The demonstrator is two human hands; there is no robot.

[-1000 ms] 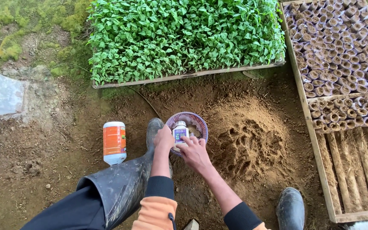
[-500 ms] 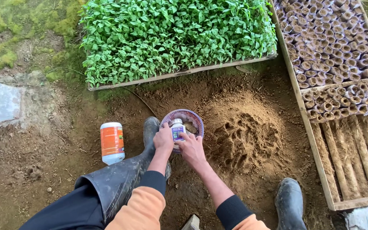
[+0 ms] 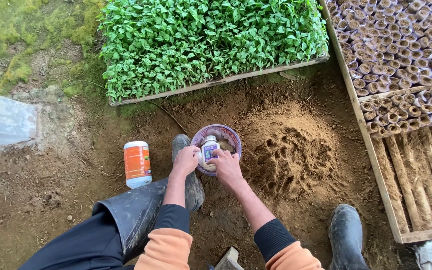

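At far left a pale grey sheet point(image 3: 1, 120) lies on the ground beside mossy earth. Next stands 1 orange-and-white bottle point(image 3: 137, 163), upright and untouched, just left of the person's black rubber boot point(image 3: 188, 172). The left hand point(image 3: 186, 160) and right hand point(image 3: 226, 167) close together around 1 small white bottle point(image 3: 208, 150), fingers wrapped on its sides; it is held over the near rim of a purple bowl point(image 3: 231, 137) resting on the soil. Whether its cap is on cannot be told. The bowl shows some dark matter inside; work appears at an early stage, with the small bottle in hand and the orange one not yet touched. Right of the bowl sits a mound of loose brown soil point(image 3: 296, 150), finger-marked. Behind, a wooden tray of green seedlings point(image 3: 211, 40) is full. At right, a wooden frame point(image 3: 371, 150) holds rows of filled soil tubes point(image 3: 396, 50); its lower part stands unfilled. Nothing obstructs the hands; a second boot point(image 3: 348, 235) stands near the frame.
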